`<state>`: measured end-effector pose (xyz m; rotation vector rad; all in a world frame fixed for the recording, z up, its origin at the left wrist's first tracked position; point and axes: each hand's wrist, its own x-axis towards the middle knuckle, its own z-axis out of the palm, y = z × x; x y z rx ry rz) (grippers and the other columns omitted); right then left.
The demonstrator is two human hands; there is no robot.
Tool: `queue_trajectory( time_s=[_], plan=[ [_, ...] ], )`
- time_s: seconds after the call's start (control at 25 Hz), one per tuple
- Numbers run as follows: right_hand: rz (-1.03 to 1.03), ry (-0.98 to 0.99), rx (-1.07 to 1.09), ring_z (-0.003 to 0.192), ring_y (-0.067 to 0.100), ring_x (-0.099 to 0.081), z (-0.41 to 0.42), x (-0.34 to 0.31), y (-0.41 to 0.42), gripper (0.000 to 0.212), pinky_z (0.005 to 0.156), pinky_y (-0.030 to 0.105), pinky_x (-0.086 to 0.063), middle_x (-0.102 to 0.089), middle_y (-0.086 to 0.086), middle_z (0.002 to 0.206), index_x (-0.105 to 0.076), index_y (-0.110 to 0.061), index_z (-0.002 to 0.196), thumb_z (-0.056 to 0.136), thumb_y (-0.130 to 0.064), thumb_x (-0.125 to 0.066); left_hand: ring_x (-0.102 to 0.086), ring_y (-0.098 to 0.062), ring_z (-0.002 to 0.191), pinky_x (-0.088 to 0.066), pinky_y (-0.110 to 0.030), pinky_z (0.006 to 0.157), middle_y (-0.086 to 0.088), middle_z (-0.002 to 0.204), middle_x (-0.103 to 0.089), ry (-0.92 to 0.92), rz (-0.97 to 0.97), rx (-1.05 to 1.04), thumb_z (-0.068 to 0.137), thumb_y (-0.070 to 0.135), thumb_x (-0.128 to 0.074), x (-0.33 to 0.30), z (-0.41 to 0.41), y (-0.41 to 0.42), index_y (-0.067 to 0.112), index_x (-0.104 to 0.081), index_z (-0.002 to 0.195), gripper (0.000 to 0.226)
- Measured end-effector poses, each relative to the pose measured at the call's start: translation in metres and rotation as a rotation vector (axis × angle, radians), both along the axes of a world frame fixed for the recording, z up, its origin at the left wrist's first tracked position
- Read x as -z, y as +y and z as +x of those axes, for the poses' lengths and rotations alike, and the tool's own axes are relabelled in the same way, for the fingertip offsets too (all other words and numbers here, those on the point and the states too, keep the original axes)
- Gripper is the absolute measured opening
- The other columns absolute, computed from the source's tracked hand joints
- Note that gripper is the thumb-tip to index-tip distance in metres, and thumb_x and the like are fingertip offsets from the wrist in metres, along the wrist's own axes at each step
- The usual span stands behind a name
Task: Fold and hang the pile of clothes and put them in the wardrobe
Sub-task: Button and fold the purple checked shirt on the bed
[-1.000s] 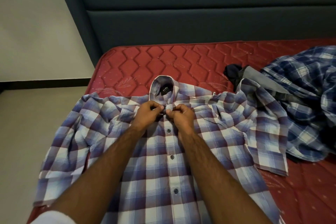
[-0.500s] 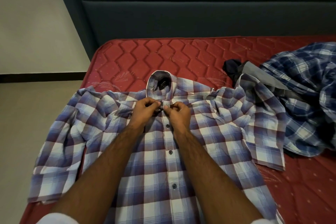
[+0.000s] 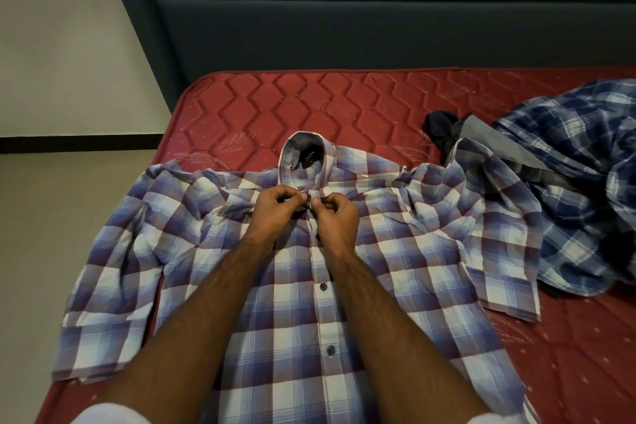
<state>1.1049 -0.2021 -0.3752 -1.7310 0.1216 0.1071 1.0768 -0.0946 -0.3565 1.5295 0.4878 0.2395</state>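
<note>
In the head view, a purple-and-white checked shirt (image 3: 344,286) is spread front up on the red mattress (image 3: 261,103), collar at the far side, sleeves laid out left and right. Its top placket just below the collar is pinched from either side by the left hand (image 3: 278,208) and the right hand (image 3: 339,217), fingers curled on the cloth. Compared with half a second ago, the grip is unchanged and the hands are seen at the same spot; only the camera has tilted slightly. A crumpled blue checked shirt (image 3: 578,175) is heaped at the right, overlapping dark and grey garments (image 3: 481,134).
</note>
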Motion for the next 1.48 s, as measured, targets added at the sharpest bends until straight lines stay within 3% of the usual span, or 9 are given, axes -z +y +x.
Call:
queue_trajectory(
  time_s=[0.68,0.88,1.12,1.2,1.32,1.4,1.48],
  plan=[
    [-0.039,-0.077,-0.005,0.084,0.010,-0.070,-0.002,0.011,0.001,0.005,0.084,0.043,-0.061,-0.074,-0.009,0.088,-0.074,-0.020,0.095,0.095,-0.022,-0.070,-0.072,-0.020,0.086,-0.057,-0.019,0.066,-0.009,0.093,-0.073,0.056,0.123,-0.033,0.094,0.008,-0.069,-0.002,0.000,-0.004,0.003,-0.072,0.099,0.007],
    [-0.034,-0.112,0.012,0.087,0.007,-0.071,-0.004,0.015,-0.003,0.008,0.085,0.040,-0.062,-0.075,-0.010,0.092,-0.075,-0.022,0.101,0.094,-0.022,-0.071,-0.072,-0.019,0.082,-0.062,-0.036,0.078,-0.004,0.087,-0.073,0.081,0.277,-0.057,0.092,0.014,-0.071,0.000,0.004,-0.007,0.008,-0.072,0.093,0.005],
    [-0.031,-0.027,-0.009,0.083,0.009,-0.072,0.003,0.007,-0.007,0.007,0.081,0.043,-0.063,-0.075,-0.008,0.088,-0.074,-0.018,0.099,0.093,-0.023,-0.073,-0.072,-0.020,0.083,-0.062,-0.042,0.081,-0.004,0.086,-0.073,0.076,0.222,-0.064,0.093,0.016,-0.071,0.006,0.005,-0.008,0.012,-0.072,0.091,0.004],
    [0.026,0.029,-0.072,0.085,0.013,-0.074,0.008,0.004,-0.012,0.003,0.083,0.044,-0.063,-0.077,-0.005,0.088,-0.074,-0.018,0.094,0.093,-0.018,-0.071,-0.073,-0.021,0.086,-0.061,-0.043,0.084,-0.005,0.088,-0.074,0.089,0.181,-0.051,0.094,0.014,-0.070,0.007,0.005,-0.006,0.012,-0.072,0.091,0.004],
    [0.104,0.034,-0.117,0.089,0.016,-0.075,0.009,0.004,-0.019,0.013,0.089,0.043,-0.061,-0.077,-0.002,0.089,-0.074,-0.019,0.091,0.093,-0.007,-0.069,-0.072,-0.026,0.089,-0.059,-0.046,0.088,-0.008,0.088,-0.074,0.153,0.178,-0.011,0.096,0.011,-0.065,0.007,0.009,-0.003,0.012,-0.070,0.088,0.010],
    [0.099,-0.023,-0.104,0.088,0.015,-0.075,0.006,0.003,-0.021,0.015,0.088,0.042,-0.061,-0.078,-0.003,0.089,-0.075,-0.018,0.092,0.089,-0.004,-0.071,-0.069,-0.029,0.083,-0.060,-0.039,0.080,-0.012,0.081,-0.068,0.162,0.081,0.003,0.097,0.002,-0.060,0.002,0.012,-0.006,0.004,-0.065,0.085,0.014],
    [0.105,-0.040,-0.096,0.086,0.012,-0.075,0.004,0.005,-0.019,0.012,0.086,0.040,-0.062,-0.078,-0.005,0.088,-0.077,-0.017,0.095,0.087,-0.009,-0.076,-0.061,-0.022,0.072,-0.057,-0.023,0.061,-0.013,0.075,-0.060,0.162,-0.004,0.007,0.096,-0.009,-0.053,-0.010,0.012,-0.009,-0.004,-0.061,0.087,0.013]
  ],
)
